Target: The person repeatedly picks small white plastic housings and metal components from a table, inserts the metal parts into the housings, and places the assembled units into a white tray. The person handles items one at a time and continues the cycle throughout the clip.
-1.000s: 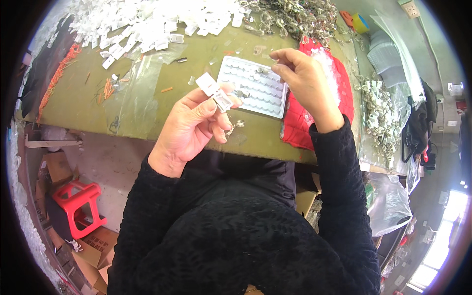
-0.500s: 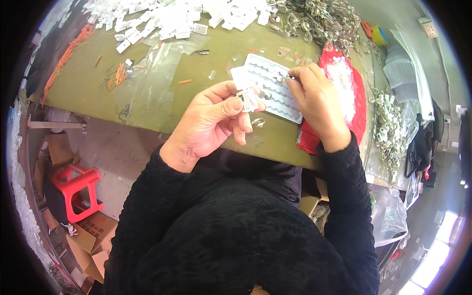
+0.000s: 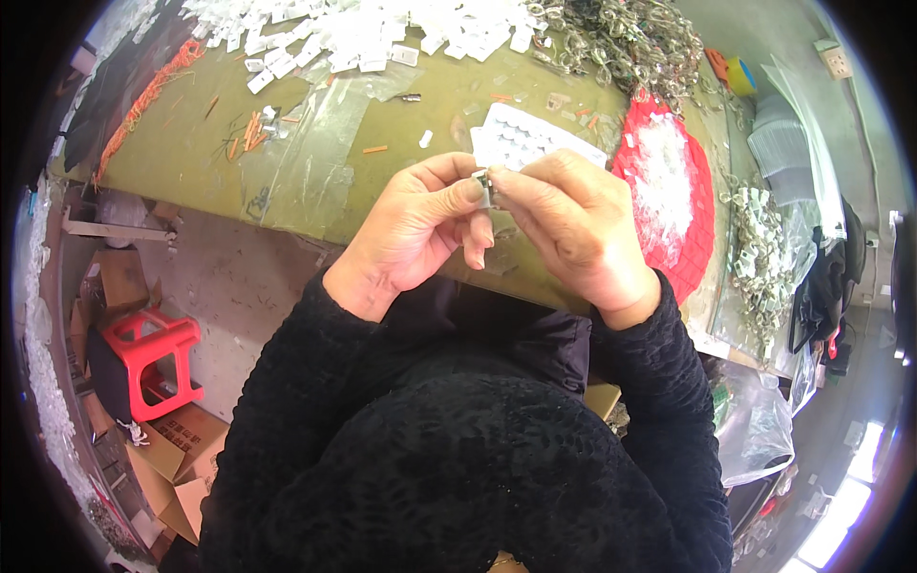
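Observation:
A small white plastic case is pinched between the thumb and fingers of my left hand. My right hand meets it from the right, thumb and forefinger closed at the case. Whatever those fingertips hold is too small to make out. Behind both hands lies a pale tray with rows of rounded pockets, partly covered by my right hand.
White plastic pieces are heaped at the far edge, beside a tangle of metal-and-cord loops. A red cloth holding clear bits lies to the right. Orange scraps dot the green table. A red stool stands lower left.
My right hand has come left from the tray to the white case in my left hand. The left hand has kept its pinch, and the case appears turned.

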Tool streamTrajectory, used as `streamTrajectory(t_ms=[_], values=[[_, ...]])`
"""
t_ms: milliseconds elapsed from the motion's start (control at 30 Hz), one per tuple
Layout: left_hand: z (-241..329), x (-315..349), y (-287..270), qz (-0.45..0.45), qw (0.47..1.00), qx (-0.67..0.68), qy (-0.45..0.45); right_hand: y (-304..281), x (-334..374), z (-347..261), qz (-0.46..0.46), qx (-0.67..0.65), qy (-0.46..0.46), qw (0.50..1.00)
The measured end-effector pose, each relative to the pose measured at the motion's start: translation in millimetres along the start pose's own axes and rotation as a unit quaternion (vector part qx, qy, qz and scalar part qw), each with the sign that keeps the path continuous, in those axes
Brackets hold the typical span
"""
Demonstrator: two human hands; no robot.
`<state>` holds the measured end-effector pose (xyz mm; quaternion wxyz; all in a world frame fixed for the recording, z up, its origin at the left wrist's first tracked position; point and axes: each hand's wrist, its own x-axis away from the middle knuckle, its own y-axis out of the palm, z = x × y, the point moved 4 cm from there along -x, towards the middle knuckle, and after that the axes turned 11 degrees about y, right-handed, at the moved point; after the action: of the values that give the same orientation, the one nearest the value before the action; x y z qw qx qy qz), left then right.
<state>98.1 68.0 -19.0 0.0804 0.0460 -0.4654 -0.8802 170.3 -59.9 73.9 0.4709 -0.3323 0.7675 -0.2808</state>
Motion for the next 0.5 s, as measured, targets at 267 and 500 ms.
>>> streamTrajectory(t_ms=[267, 500], values=[[2, 0, 2, -0.024, 0.998, 0.055, -0.018, 0, -7, 5, -0.018, -0.068, 0.058, 0.996], [2, 4, 3, -0.012, 1.000, -0.025, -0.013, 5, -5, 17, -0.164, -0.317, 0.339, 0.870]])
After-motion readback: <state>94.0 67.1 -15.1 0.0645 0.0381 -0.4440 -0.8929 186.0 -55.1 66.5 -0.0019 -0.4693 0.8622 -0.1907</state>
